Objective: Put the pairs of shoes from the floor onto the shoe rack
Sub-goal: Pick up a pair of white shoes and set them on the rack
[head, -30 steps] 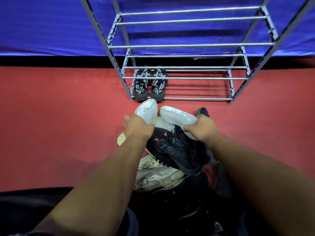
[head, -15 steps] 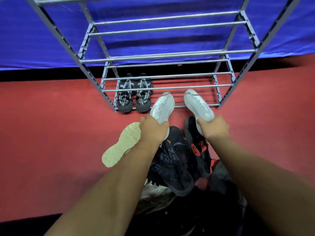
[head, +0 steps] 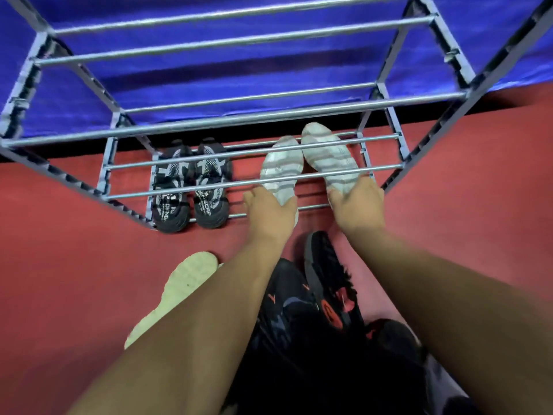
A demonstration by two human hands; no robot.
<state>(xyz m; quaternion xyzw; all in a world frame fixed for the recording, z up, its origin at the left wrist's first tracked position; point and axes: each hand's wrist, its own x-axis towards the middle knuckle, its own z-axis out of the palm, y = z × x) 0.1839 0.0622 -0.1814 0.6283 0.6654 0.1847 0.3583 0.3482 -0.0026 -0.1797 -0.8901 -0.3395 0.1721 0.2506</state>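
Rack bars overhang bottom shelf; black pair blocks left end; narrow gap beside.

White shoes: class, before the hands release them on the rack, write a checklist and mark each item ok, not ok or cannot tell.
1. Left hand has a grip on the left white shoe at its heel: ok.
2. Right hand has a grip on the right white shoe at its heel: ok.
3. Both shoes inside the shoe rack, toes toward the back: ok.
4. Gap to the black-and-white pair: ok.
5. Shoes resting on the lowest bars: cannot tell.
6. Nothing left on the floor: not ok, black-and-orange shoes and a pale shoe lie there.
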